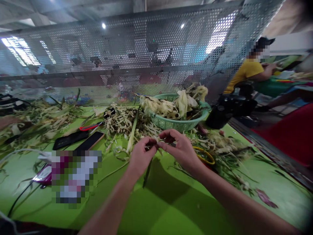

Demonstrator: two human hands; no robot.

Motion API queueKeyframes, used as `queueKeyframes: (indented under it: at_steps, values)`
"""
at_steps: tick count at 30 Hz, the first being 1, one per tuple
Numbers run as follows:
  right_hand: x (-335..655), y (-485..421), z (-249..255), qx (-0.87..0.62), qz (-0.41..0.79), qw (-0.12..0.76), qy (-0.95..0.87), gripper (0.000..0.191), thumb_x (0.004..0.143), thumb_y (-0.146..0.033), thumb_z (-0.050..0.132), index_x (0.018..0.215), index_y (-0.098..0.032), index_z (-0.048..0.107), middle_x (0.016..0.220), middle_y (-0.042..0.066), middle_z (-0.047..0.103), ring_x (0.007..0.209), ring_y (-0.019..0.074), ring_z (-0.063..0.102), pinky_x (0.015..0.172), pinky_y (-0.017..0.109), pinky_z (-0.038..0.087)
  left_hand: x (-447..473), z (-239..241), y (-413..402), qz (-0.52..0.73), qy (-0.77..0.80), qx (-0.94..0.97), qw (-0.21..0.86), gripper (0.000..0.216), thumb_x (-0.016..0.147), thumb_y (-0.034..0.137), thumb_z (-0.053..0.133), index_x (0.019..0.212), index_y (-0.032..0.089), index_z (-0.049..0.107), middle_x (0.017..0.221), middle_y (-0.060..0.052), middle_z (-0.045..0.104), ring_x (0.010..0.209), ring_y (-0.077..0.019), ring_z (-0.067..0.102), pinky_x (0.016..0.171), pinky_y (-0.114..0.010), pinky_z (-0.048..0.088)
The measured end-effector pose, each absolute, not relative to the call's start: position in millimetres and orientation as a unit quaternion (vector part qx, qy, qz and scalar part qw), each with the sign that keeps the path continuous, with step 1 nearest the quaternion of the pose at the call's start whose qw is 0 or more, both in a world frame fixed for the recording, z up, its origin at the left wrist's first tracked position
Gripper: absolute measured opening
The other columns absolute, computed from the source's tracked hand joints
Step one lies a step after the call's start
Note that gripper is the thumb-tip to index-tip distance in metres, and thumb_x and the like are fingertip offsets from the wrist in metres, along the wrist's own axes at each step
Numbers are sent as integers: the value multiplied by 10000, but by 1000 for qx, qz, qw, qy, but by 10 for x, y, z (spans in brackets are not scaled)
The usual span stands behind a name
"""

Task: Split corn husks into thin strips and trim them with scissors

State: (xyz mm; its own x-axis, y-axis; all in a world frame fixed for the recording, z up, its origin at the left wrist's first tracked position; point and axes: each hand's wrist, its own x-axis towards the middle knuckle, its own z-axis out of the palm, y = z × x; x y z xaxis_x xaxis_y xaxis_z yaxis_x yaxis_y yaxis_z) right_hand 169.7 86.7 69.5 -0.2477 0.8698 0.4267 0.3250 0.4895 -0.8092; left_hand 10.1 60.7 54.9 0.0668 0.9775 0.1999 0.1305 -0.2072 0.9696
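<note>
My left hand point(141, 153) and my right hand point(178, 147) meet above the green table point(171, 202), fingers pinched together on a thin green leaf strip point(147, 171) that hangs down from the left hand. Both hands are closed on it. Just beyond them lies a heap of cut pale leaf strips point(122, 124). A teal plastic basket point(178, 124) full of pale husks stands behind the hands. A yellow ring-shaped thing point(206, 156) lies under my right wrist.
Two phones point(78, 140) and red-handled scissors point(89, 126) lie left of the heap. More leaves pile up at the far left point(36, 117). A perforated metal screen point(146, 58) walls the table's back. A person in a yellow shirt point(246, 73) sits at right.
</note>
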Motion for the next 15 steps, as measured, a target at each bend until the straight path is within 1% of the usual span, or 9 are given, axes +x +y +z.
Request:
queueKeyframes:
  at_steps: [3, 6, 11, 15]
  values:
    - [1683, 865, 703, -417, 330, 455, -714, 105, 774, -277, 637, 826, -186, 630, 799, 27, 620, 741, 164, 571, 675, 289, 454, 107, 529, 612, 509, 452, 594, 429, 88, 790, 245, 598, 811, 160, 613, 790, -19, 614, 740, -130, 537, 673, -239, 419]
    - [1672, 857, 732, -426, 372, 455, -688, 121, 746, -293, 651, 791, -183, 631, 723, 6, 614, 685, 151, 557, 646, 281, 442, 109, 507, 621, 516, 441, 575, 456, 118, 781, 261, 618, 837, 158, 621, 810, -24, 622, 758, -132, 545, 698, -245, 428]
    - [1675, 880, 713, -412, 456, 460, -641, 183, 726, -337, 669, 798, -172, 636, 715, 2, 615, 670, 136, 547, 650, 277, 435, 113, 518, 626, 515, 435, 548, 495, 198, 768, 316, 646, 879, 152, 640, 827, -34, 640, 741, -126, 547, 701, -250, 438]
    - [1678, 889, 688, -395, 474, 451, -645, 188, 750, -351, 659, 816, -176, 634, 734, 6, 615, 688, 138, 551, 665, 278, 442, 117, 539, 627, 532, 436, 517, 510, 224, 749, 340, 662, 861, 146, 650, 802, -34, 642, 727, -125, 549, 710, -257, 445]
